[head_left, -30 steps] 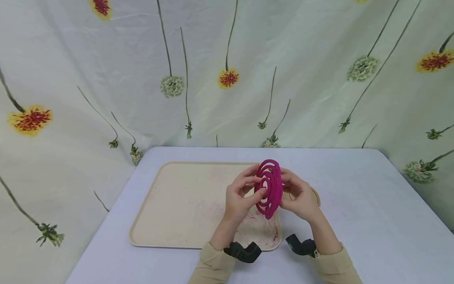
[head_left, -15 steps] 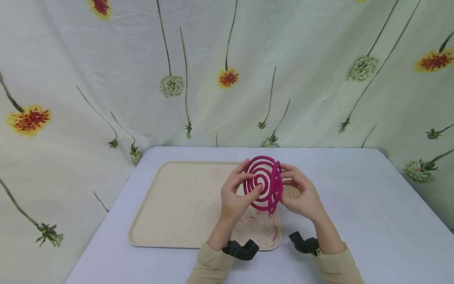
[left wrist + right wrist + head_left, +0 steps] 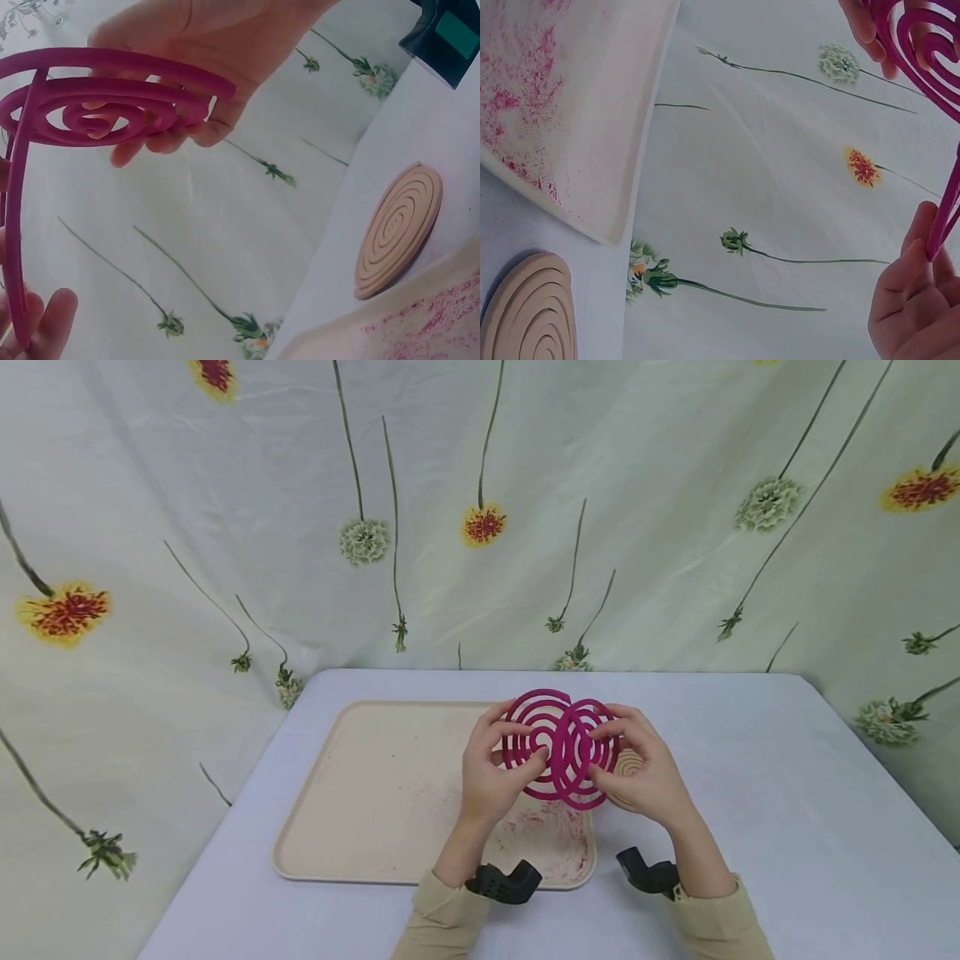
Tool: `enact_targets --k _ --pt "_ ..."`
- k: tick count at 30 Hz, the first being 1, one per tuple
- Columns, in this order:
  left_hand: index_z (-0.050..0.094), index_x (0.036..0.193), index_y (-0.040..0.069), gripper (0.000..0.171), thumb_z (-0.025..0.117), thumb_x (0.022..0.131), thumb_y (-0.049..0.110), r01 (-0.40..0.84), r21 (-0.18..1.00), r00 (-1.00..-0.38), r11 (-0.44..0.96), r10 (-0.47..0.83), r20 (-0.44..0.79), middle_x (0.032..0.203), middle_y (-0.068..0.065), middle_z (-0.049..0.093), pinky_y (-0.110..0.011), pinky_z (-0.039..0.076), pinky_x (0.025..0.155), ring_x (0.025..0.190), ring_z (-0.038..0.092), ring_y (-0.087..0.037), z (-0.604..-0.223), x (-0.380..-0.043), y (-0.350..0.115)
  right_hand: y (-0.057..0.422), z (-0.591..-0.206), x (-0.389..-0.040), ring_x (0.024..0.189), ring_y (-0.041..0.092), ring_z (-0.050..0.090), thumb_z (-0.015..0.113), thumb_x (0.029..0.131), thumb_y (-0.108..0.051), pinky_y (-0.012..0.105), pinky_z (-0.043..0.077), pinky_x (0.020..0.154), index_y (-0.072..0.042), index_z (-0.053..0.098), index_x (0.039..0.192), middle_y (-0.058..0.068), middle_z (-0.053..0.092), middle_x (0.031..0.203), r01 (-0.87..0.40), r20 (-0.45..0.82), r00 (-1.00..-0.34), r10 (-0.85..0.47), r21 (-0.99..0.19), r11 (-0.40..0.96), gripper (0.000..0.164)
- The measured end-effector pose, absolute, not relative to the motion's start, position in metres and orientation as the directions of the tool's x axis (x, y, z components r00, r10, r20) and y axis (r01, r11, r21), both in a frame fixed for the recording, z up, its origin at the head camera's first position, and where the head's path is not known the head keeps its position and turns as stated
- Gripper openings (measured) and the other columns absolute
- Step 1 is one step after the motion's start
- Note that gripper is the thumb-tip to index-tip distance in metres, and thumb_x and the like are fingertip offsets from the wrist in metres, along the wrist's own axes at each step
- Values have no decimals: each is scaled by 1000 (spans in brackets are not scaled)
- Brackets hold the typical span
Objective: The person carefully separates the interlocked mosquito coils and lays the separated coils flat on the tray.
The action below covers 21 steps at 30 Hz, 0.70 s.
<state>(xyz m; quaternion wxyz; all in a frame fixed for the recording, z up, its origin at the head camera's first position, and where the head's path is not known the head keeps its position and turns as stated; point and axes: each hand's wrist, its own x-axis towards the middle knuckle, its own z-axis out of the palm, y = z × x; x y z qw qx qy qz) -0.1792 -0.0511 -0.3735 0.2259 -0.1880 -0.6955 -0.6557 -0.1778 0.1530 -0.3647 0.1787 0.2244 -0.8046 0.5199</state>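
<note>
Two flat magenta spiral mosquito coils are held up over the tray's right end in the head view, overlapping and linked. My left hand [image 3: 483, 777] pinches the left mosquito coil [image 3: 135, 60] between thumb and fingers near its centre. The right mosquito coil [image 3: 16, 225] is pinched by my right hand [image 3: 651, 777], thumb in front. In the left wrist view the two spirals stand at a steep angle to each other. Behind my right hand, a tan mosquito coil [image 3: 397, 229] lies flat on the table, partly hidden in the head view.
A beige tray [image 3: 375, 785] with magenta specks at its right end lies on the white-covered table [image 3: 765, 777]. Black wrist cameras [image 3: 504, 883] sit on both wrists. A flower-print cloth [image 3: 675, 485] hangs behind the table.
My hands have moved slightly apart. The magenta coils, earlier nearly edge-on and bunched together, have turned and spread sideways, so both spirals now face the head view.
</note>
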Motion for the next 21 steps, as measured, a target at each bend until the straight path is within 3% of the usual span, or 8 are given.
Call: enact_targets --k 9,15,21 --pt "66 101 1 28 75 75 5 509 857 -860 83 3 510 125 -10 54 -33 54 80 110 52 -27 -378 -183 -58 156 -364 -178 107 29 51 77 68 2 29 53 75 -3 60 105 14 48 125 -516 473 -856 -207 -784 344 41" --pt "66 102 3 30 77 74 7 527 839 -840 137 -61 539 125 -11 53 -37 53 81 112 49 -27 -379 -183 -56 155 -362 -177 99 32 57 78 71 -1 26 55 67 -3 61 106 14 48 124 -500 469 -866 -176 -786 365 39" --pt "69 98 4 27 79 74 10 514 831 -831 213 -116 543 124 -11 55 -42 54 80 114 50 -28 -376 -184 -60 156 -360 -177 106 26 52 78 74 -6 30 55 72 -4 63 105 12 51 123 -462 463 -880 -104 -785 412 34"
